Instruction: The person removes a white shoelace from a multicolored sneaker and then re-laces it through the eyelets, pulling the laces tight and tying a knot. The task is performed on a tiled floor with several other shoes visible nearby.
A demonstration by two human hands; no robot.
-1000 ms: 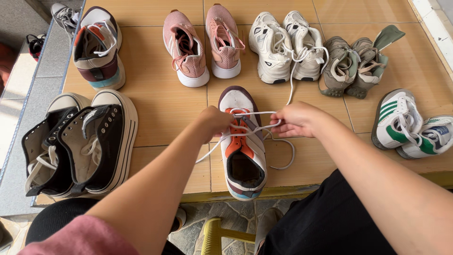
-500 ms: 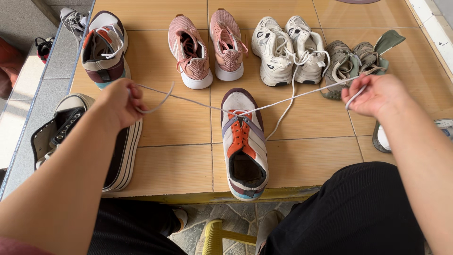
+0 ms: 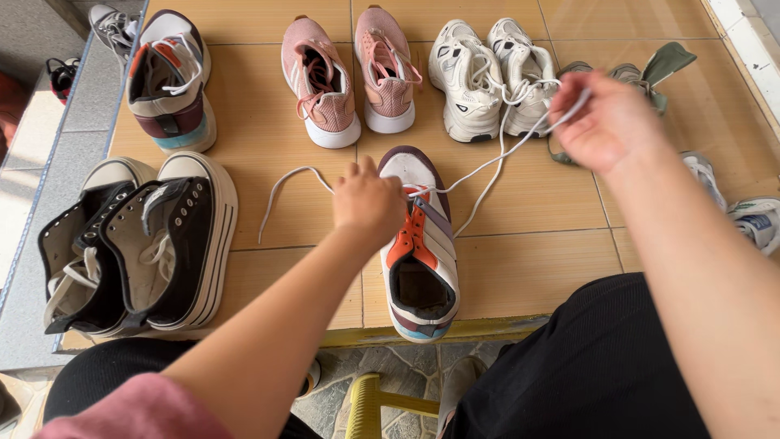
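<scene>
Centre of tan tiled floor (image 3: 276, 171): white sneaker with orange tongue, grey side stripes and maroon toe trim (image 3: 420, 244), toe pointing away, heel near the step edge. Left hand (image 3: 367, 203) resting on its toe end, fingers curled, apparently pinching one end of the thin white shoelace (image 3: 475, 167); grip partly hidden. Right hand (image 3: 605, 122) raised to the right, fingers clenched on the other end, drawn taut. Beyond: pink knit sneakers (image 3: 349, 77), white chunky sneakers (image 3: 491, 77). Left: black high-top platform sneakers (image 3: 138, 244).

Pink pr (image 3: 351, 77), white pr (image 3: 491, 77) (tiled floor (image 3: 268, 175)).
</scene>
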